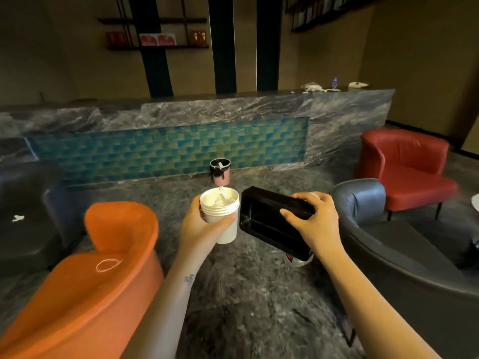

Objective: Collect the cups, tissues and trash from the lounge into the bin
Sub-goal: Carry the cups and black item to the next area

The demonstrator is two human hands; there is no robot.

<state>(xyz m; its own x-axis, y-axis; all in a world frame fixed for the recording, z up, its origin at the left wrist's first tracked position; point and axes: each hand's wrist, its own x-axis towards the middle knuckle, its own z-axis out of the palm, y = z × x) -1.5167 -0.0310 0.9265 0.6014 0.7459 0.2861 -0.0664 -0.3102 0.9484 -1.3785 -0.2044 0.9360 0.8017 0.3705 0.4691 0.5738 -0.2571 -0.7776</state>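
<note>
Hands carry cups (222, 216) and tray (272, 224); open floor (246, 307) between chairs.

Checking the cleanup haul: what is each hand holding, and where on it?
The left hand grips stacked white cups round their side; right hand holds a black tray by one end.
</note>
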